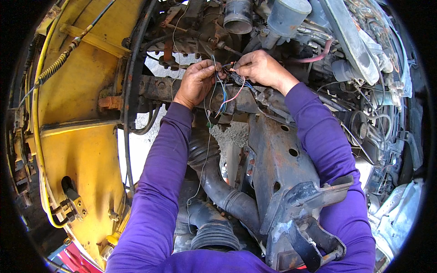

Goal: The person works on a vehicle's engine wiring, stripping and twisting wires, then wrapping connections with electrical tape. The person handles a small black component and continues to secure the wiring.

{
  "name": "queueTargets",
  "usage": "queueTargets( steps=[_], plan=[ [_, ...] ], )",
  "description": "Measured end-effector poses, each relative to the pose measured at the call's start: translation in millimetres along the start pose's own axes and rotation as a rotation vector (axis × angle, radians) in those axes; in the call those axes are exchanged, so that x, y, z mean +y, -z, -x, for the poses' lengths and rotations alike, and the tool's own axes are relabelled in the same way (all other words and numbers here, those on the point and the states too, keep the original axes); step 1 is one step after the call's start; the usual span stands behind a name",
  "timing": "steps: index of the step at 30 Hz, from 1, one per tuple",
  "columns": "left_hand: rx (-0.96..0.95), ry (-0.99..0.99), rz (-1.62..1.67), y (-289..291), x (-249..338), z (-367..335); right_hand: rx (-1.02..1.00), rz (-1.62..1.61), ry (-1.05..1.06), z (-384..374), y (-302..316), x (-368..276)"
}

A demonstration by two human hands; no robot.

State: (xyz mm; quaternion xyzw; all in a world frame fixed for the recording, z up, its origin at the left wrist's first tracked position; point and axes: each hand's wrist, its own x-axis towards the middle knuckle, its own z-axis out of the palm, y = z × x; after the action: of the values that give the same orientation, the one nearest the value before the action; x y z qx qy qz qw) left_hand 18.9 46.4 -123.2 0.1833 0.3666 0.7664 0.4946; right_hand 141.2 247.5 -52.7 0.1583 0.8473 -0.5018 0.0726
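The left hand (195, 85) was raised near the top middle of the view, its thumb and fingertips pinched together on thin wires beside the right hand's fingers. The right hand (263, 67) came in from the other side with its thumb and forefinger pressed together at the top of a pink wire (238, 94); which strands each grip took in could not be told at this size. The fingertips of the two hands were close together, with a small tangle of stripped or dark strands between them.

From there the pink wire curved down and to the left, meeting a group of blue wires (224, 94) that hung just below the hands, in front of a rusty frame beam (157, 88). A long thin pale wire (207, 154) trailed down from near the left hand, across a dark ribbed duct (202, 146) and toward the lower middle.

Both forearms were covered by purple sleeves (157, 179). Between them, nearer the right arm, stood a worn steel bracket (278, 148) with round holes. To the left was a large yellow metal panel (86, 154) with a yellow hose (37, 118) along it. Beyond the right hand lay a pink hose (319, 55), and above it a grey canister (289, 17).
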Motion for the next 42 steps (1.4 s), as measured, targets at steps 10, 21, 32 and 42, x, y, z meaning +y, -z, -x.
queueTargets(
  steps=[10, 21, 32, 42],
  plan=[
    [0.202, -0.134, 0.009, -7, -8, 19, 0.044, -0.090, -0.126, -2, 3, 8],
    [0.202, -0.159, 0.135, -26, -13, 48, 0.107, -0.093, -0.137, -7, -4, 20],
    [0.197, -0.179, 0.156, -21, -21, 48, 0.081, -0.061, -0.102, -11, -5, 25],
    [0.165, -0.174, 0.136, -17, -26, 48, 0.063, -0.110, -0.078, -13, -6, 23]
  ],
)
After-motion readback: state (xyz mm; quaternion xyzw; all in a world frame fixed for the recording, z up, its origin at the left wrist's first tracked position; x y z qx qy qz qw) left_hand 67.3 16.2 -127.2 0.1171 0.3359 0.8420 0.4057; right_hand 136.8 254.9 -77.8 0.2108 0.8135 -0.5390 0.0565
